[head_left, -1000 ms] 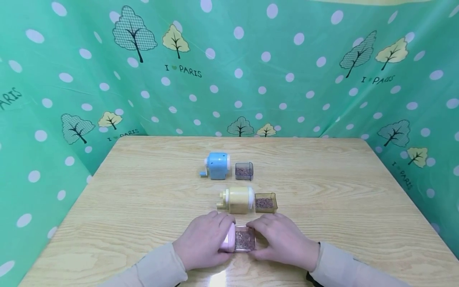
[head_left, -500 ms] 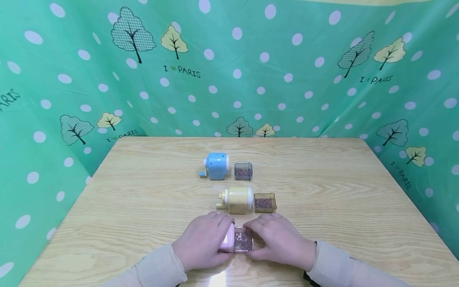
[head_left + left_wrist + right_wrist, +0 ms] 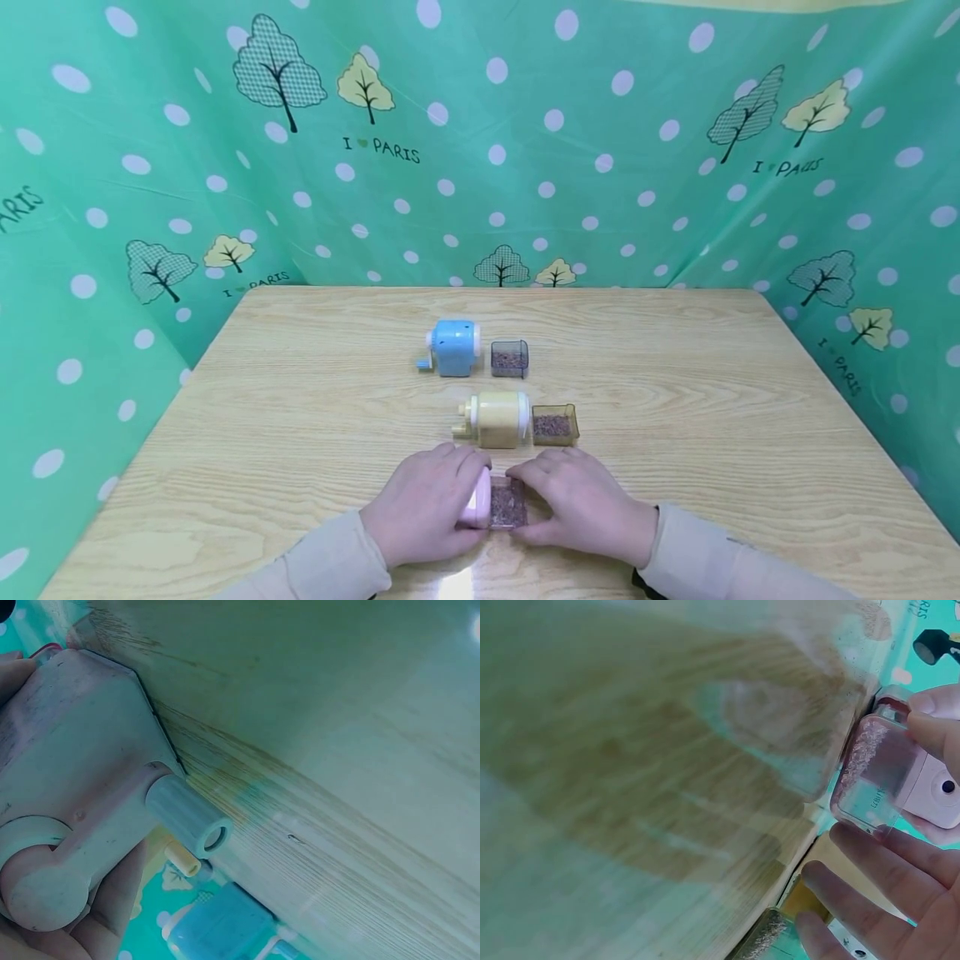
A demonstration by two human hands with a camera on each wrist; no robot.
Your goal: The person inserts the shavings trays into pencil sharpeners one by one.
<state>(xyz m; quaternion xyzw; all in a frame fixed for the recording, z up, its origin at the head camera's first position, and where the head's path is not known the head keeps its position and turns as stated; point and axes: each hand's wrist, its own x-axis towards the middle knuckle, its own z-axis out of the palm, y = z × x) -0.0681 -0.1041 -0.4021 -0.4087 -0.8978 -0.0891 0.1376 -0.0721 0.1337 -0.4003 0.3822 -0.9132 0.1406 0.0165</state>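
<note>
My left hand (image 3: 423,504) grips a pink crank pencil sharpener (image 3: 477,504) at the table's near side, covering most of it. In the left wrist view its crank handle (image 3: 187,814) sticks out beside the fingers. Thumb and fingers of my right hand (image 3: 588,504) pinch the clear shavings drawer (image 3: 507,504) by its two sides. This drawer holds dark shavings and lies against the sharpener's right end, part of it sticking out. The right wrist view shows the drawer (image 3: 870,776) lined up with the sharpener's pink face (image 3: 937,787).
Just beyond the hands stands a yellow sharpener (image 3: 498,419), its amber drawer (image 3: 555,425) of shavings at its right. Farther back are a blue sharpener (image 3: 455,348) and its bluish drawer (image 3: 510,358), set slightly apart. A green printed curtain (image 3: 480,200) hangs behind the wooden table (image 3: 675,375).
My right hand has moved slightly left with the clear drawer, so less of it sticks out from the pink sharpener. The left hand stays in place on the sharpener.
</note>
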